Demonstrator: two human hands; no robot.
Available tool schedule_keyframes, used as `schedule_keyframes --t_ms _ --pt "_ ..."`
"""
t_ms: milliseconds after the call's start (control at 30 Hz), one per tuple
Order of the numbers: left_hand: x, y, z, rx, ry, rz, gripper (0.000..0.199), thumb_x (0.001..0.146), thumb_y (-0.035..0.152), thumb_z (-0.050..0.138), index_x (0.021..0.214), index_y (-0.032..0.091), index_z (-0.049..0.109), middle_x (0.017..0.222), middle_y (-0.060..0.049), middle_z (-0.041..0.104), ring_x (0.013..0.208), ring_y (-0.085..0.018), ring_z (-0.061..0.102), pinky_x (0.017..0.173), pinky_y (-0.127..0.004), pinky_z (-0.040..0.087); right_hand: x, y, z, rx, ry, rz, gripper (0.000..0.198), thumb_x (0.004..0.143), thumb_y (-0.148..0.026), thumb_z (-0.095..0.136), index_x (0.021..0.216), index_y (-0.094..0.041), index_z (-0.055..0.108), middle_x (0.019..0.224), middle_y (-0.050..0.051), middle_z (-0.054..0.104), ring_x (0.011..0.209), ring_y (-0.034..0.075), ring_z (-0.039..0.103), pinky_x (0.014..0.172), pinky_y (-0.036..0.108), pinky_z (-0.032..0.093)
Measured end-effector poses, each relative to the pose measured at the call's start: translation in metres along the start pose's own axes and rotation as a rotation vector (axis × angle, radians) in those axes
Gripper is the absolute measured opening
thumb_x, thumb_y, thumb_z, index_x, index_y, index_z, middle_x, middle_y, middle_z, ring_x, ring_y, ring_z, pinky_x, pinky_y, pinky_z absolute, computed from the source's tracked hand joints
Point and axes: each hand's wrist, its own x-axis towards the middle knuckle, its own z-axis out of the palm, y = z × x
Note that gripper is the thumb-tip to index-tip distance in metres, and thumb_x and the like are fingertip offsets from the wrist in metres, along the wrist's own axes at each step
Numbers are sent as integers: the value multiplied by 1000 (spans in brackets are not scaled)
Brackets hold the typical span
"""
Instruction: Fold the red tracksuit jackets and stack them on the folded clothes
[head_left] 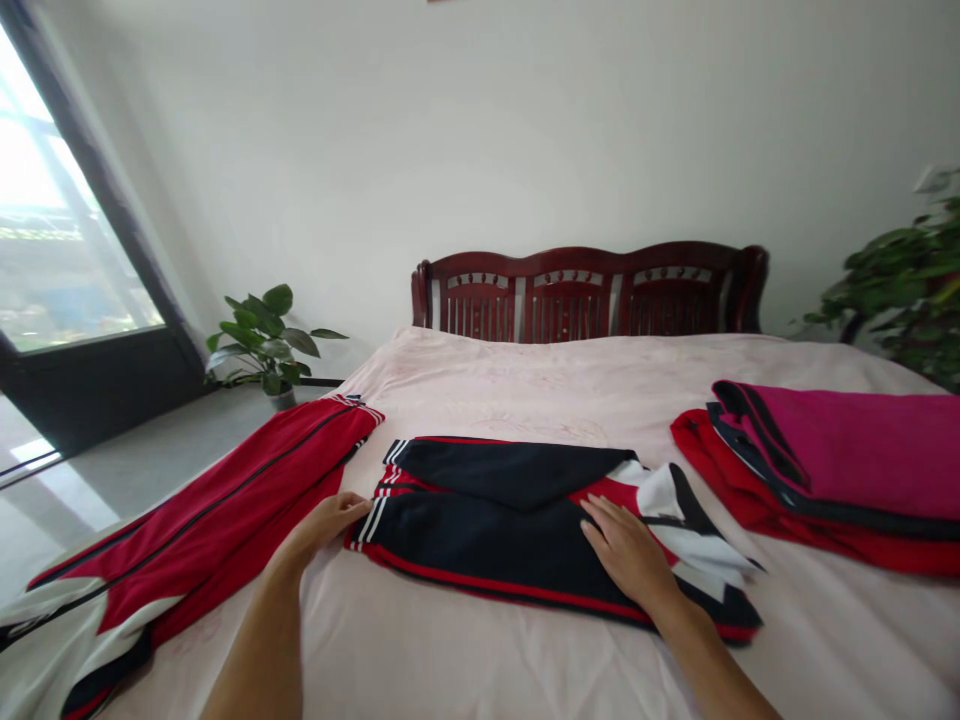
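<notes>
A navy track jacket (465,530) with red and white panels lies folded lengthwise on the bed, its sleeves laid along the body. At its striped hem and cuff end, my left hand (339,517) is closed with the fingertips on the near edge. My right hand (624,548) rests flat on the jacket by the red and white chest part, fingers stretched out. The collar end, white and dark, points right and is loosely bunched. To the left lies a red and white track jacket (255,490), stretched out slantwise, partly cut off by the frame.
A stack of folded clothes, with a magenta garment (877,450) over dark and red ones, sits at the right. Pale pink sheet (525,385) covers the bed. Behind it stands a dark wooden headboard (570,300). Potted plants (274,335) flank the bed; a glass door is at left.
</notes>
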Motion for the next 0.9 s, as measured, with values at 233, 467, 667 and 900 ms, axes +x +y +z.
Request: schedule_keyframes --t_ms 233,467,667,900 --pt "1 0 10 -39 24 58 35 50 45 74 66 16 60 57 4 57 55 -13 51 54 -25 39 0 3 3 43 32 -7 49 95 -39 37 132 -16 60 140 10 57 133 25 47 113 44 36" --pt "4 5 13 -86 146 201 26 57 39 68 67 19 53 56 8 50 52 -11 47 51 -22 34 -1 4 4 60 60 -34 49 95 -38 38 131 -13 61 139 13 57 132 27 49 112 47 37" --pt "5 17 24 -141 262 322 28 65 41 68 70 21 48 52 12 39 46 -8 39 47 -20 30 -2 3 3 58 77 -28 47 96 -37 39 130 -16 61 138 11 58 132 27 49 111 46 38" --pt "-6 41 31 -279 258 420 37 66 48 74 80 20 55 63 7 57 56 -10 54 53 -20 41 -1 1 1 38 43 -21 48 96 -37 39 132 -13 60 139 12 57 132 28 49 112 46 37"
